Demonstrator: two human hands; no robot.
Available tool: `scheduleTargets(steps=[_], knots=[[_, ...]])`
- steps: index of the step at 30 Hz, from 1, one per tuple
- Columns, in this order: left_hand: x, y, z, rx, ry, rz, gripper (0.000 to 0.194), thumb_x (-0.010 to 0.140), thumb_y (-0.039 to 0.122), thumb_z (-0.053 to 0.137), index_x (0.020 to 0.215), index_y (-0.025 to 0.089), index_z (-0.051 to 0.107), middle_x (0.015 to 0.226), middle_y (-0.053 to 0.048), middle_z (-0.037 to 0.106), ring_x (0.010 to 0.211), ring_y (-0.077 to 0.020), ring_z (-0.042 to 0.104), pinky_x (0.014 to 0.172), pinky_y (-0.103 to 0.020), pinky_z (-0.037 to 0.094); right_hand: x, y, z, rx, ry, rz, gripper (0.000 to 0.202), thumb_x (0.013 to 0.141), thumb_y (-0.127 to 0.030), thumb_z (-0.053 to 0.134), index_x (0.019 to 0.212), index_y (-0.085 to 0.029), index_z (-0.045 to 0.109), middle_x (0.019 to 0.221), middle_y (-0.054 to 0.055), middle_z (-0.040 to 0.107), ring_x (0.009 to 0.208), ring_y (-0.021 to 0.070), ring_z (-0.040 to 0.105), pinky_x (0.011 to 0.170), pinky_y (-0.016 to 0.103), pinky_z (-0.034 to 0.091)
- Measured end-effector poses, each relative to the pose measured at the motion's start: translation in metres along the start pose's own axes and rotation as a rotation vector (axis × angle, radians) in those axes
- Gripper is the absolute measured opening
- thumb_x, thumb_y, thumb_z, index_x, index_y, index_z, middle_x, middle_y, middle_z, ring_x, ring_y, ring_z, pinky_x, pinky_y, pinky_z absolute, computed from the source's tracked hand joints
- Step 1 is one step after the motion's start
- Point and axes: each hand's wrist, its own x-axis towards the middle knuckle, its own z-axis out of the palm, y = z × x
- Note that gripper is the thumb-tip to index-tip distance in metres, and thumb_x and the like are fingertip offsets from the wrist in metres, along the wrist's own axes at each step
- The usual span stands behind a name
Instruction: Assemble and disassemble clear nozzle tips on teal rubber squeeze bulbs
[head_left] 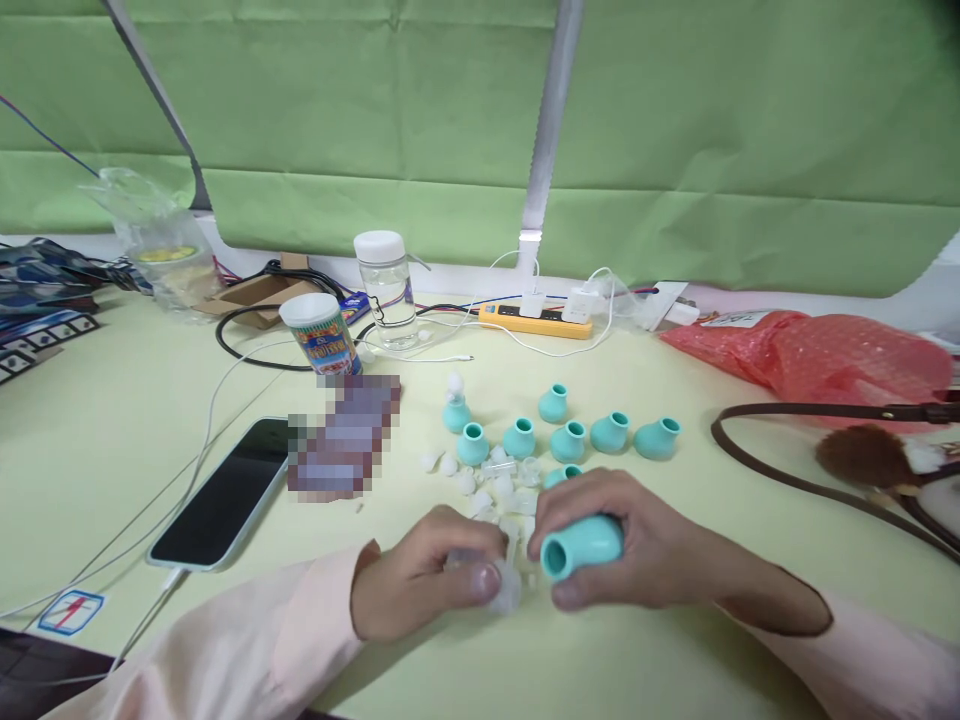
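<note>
My right hand [622, 545] is wrapped round a teal bottle-shaped piece [592, 545], tilted with its round opening facing left. Close beside it, my left hand [431, 572] pinches a translucent plastic part [508, 588], its outline blurred. The two held pieces are apart. Beyond my hands several teal pieces [568, 441] stand with their openings up; the one at the far left [456, 413] has a white part at its top. Small white and translucent parts [504, 490] lie in a loose pile between them and my hands.
Left on the table [675, 650] are a phone [225, 495] on a cable, a blurred item [349, 440], a paper cup [322, 335] and a lidded bottle [388, 295]. Behind lies a yellow power strip [495, 320]; at right, a red plastic bag [817, 360] and a brown strap [757, 480].
</note>
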Motion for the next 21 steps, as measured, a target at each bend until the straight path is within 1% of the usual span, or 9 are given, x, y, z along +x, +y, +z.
scheduleTargets(steps=[1,3,5,7,10,12,14,17,21], knots=[[0.001,0.0,-0.002,0.003,0.091,0.003,0.042,0.078,0.052,0.036,0.057,0.016,0.041,0.055,0.001,0.037,0.052,-0.0105,0.036,0.051,-0.025,0.031,0.0,0.0,-0.004,-0.008,0.067,-0.014,0.012,0.067,-0.024,0.063,0.077,-0.018,0.061,0.07,-0.001,0.059,0.063,0.0097,0.054,0.059,0.021,0.043],[0.005,-0.003,-0.008,0.066,0.335,-0.012,0.035,0.078,0.046,0.043,0.061,0.016,0.044,0.058,0.0,0.042,0.055,-0.0106,0.039,0.053,-0.024,0.033,0.0,-0.003,-0.013,-0.084,0.197,-0.039,0.011,0.067,-0.024,0.062,0.076,-0.018,0.061,0.075,0.0,0.058,0.067,0.0114,0.054,0.063,0.024,0.043],[0.009,-0.009,-0.015,0.184,0.583,-0.055,0.025,0.076,0.039,0.05,0.066,0.016,0.046,0.062,0.002,0.044,0.057,-0.0098,0.041,0.053,-0.022,0.034,-0.003,-0.007,-0.021,-0.212,0.265,-0.023,0.011,0.067,-0.026,0.062,0.076,-0.02,0.061,0.076,0.001,0.055,0.068,0.0122,0.053,0.065,0.026,0.043],[0.013,-0.015,-0.021,0.342,0.713,-0.068,0.018,0.074,0.034,0.055,0.073,0.017,0.049,0.068,0.002,0.05,0.061,-0.0103,0.045,0.055,-0.021,0.036,-0.007,-0.011,-0.03,-0.358,0.281,0.046,0.012,0.067,-0.028,0.062,0.078,-0.022,0.063,0.076,0.001,0.054,0.067,0.0125,0.053,0.064,0.027,0.042],[0.014,-0.022,-0.03,0.604,0.746,-0.032,0.014,0.073,0.029,0.056,0.079,0.017,0.055,0.072,0.0,0.053,0.06,-0.0108,0.045,0.056,-0.022,0.037,-0.014,-0.012,-0.044,-0.518,0.204,0.141,0.016,0.068,-0.031,0.059,0.082,-0.024,0.063,0.075,0.001,0.056,0.066,0.0133,0.053,0.061,0.027,0.043],[0.014,-0.024,-0.034,0.783,0.732,0.003,0.014,0.075,0.027,0.054,0.083,0.016,0.057,0.073,-0.002,0.054,0.061,-0.012,0.045,0.056,-0.024,0.038,-0.018,-0.007,-0.051,-0.603,0.129,0.209,0.018,0.069,-0.034,0.057,0.083,-0.024,0.063,0.075,0.001,0.057,0.064,0.0137,0.052,0.058,0.027,0.043],[0.014,-0.025,-0.037,0.952,0.701,-0.005,0.017,0.077,0.027,0.05,0.086,0.015,0.058,0.075,-0.003,0.054,0.068,-0.0149,0.048,0.061,-0.026,0.039,-0.021,0.0,-0.057,-0.683,0.078,0.281,0.019,0.069,-0.033,0.055,0.084,-0.024,0.062,0.074,0.001,0.058,0.061,0.014,0.051,0.056,0.028,0.042],[0.015,-0.03,-0.044,1.116,0.637,-0.13,0.022,0.079,0.026,0.045,0.095,0.016,0.056,0.08,-0.005,0.055,0.078,-0.0191,0.052,0.064,-0.029,0.041,-0.022,0.009,-0.061,-0.75,0.025,0.365,0.017,0.068,-0.029,0.054,0.083,-0.024,0.061,0.073,0.001,0.058,0.063,0.015,0.052,0.055,0.027,0.041],[0.019,-0.041,-0.049,1.167,0.55,-0.275,0.029,0.08,0.022,0.041,0.107,0.017,0.049,0.084,-0.005,0.051,0.077,-0.0188,0.055,0.063,-0.029,0.044,-0.026,0.016,-0.065,-0.764,-0.034,0.405,0.017,0.064,-0.027,0.055,0.08,-0.024,0.059,0.067,0.0,0.056,0.063,0.0155,0.052,0.052,0.025,0.04]])
